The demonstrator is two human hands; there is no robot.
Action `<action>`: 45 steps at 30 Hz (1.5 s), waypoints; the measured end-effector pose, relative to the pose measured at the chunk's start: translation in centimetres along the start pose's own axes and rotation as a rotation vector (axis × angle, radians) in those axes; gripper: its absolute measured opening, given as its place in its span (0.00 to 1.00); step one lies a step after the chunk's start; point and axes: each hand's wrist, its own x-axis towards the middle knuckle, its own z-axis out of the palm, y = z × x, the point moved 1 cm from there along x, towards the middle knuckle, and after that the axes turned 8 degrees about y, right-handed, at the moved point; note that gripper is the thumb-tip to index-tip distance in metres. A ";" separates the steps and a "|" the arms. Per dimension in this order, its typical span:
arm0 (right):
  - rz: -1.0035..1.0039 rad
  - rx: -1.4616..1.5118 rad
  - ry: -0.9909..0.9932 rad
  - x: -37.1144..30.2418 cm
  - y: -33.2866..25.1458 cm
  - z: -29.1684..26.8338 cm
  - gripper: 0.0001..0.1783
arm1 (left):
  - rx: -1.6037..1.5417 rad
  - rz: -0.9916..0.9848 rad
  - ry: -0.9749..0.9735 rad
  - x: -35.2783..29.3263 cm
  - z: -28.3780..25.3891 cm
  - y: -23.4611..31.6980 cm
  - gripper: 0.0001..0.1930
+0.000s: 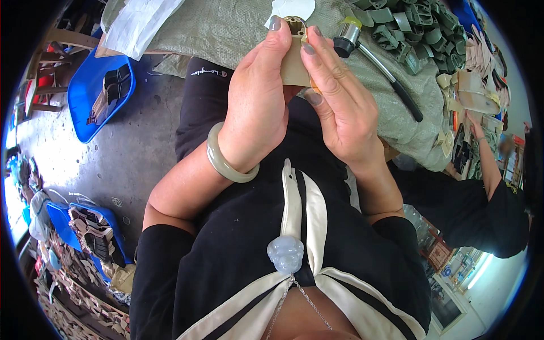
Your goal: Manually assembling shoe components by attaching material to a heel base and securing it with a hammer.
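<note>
Both my hands are raised together at the front edge of the work surface, holding a small beige piece (294, 67) between them. A curved metal rim, perhaps a buckle, shows at its top between my fingertips. My left hand (258, 90), with a pale bangle (222, 158) on the wrist, presses it with the thumb near that rim. From the other side, the fingers of my right hand (347, 99) close on it. A bit of orange shows by the right fingers; what it is I cannot make out. Right of my hands lies a hammer (385, 71) with a dark handle.
Woven sheeting (221, 37) covers the work surface. Green buckle-like pieces (405, 28) are heaped at the far right, and a white sheet (144, 25) lies far left. A blue bin (76, 107) stands on the floor at left. Another person's arm (487, 156) reaches in at right.
</note>
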 end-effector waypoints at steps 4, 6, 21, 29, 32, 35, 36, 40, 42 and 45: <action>0.026 -0.208 -0.096 -0.1 -1.5 0.3 0.28 | 0.092 0.039 -0.018 0.9 -1.5 -1.0 0.22; 0.049 -0.258 -0.113 -0.2 -1.7 0.6 0.30 | 0.088 0.046 -0.032 0.9 -1.6 -0.9 0.22; 0.267 0.385 0.014 2.3 2.7 -0.1 0.23 | 0.205 0.087 -0.247 -0.1 -1.3 0.2 0.26; 0.596 1.019 -0.017 1.8 3.4 -0.7 0.18 | 0.481 0.242 -0.427 0.1 -1.8 0.0 0.25; 0.651 0.961 0.031 1.0 2.8 0.0 0.14 | 0.531 0.276 -0.318 0.6 -2.5 -0.6 0.25; 0.550 0.915 0.087 0.4 2.6 0.2 0.15 | 0.502 0.247 -0.273 0.3 -2.4 -1.1 0.25; 0.571 0.910 0.051 0.4 2.5 0.1 0.16 | 0.508 0.242 -0.275 0.2 -2.3 -1.0 0.25; 0.636 1.125 -0.026 1.2 3.5 -1.2 0.15 | 0.521 0.210 -0.385 0.2 -1.8 -0.5 0.25; 0.700 1.163 -0.021 1.5 3.7 -1.2 0.12 | 0.528 0.214 -0.429 0.4 -1.9 -0.6 0.27; 0.506 0.644 0.076 1.5 3.5 -0.4 0.09 | 0.694 0.349 -0.367 0.8 -2.6 -0.7 0.27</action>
